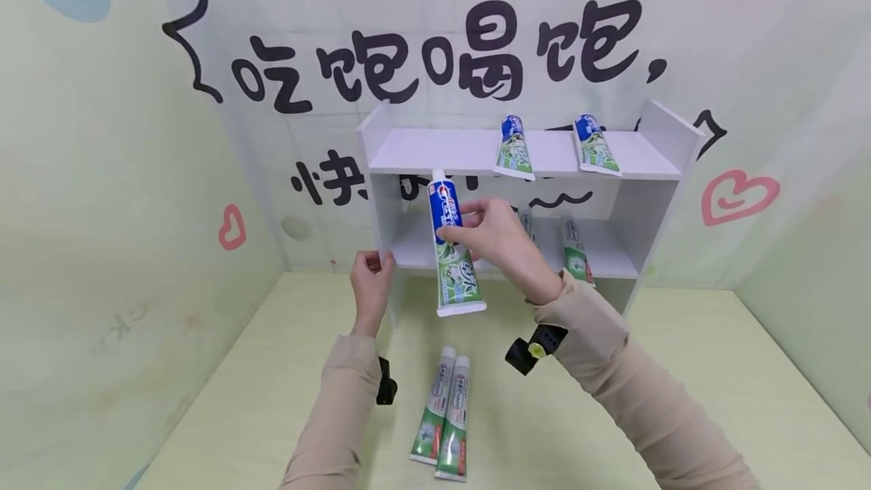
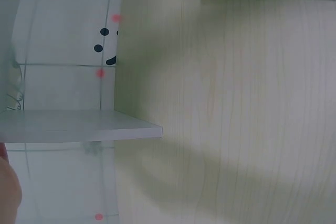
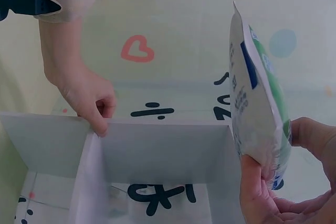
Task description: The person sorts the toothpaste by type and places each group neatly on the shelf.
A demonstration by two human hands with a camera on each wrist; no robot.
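Note:
My right hand [image 1: 502, 239] pinches a blue-and-green toothpaste tube [image 1: 457, 282] between thumb and fingers, cap up, in front of the left part of a white two-tier shelf [image 1: 435, 150]. In the right wrist view the tube [image 3: 257, 93] shows side-on, its flat crimped end pointing up. My left hand [image 1: 370, 287] is at the shelf's left side panel [image 3: 86, 182], thumb on its front edge and fingers curled at the outer side. Only a bit of that hand [image 2: 8, 190] shows in the left wrist view.
Two similar tubes [image 1: 515, 146] [image 1: 596, 146] lie on the upper tier. Silver-and-green tubes [image 1: 575, 252] lie on the lower tier, partly behind the right arm. Two more silver-and-green tubes [image 1: 430, 414] [image 1: 454, 422] lie side by side on the table [image 1: 272, 392]. Printed walls enclose the table.

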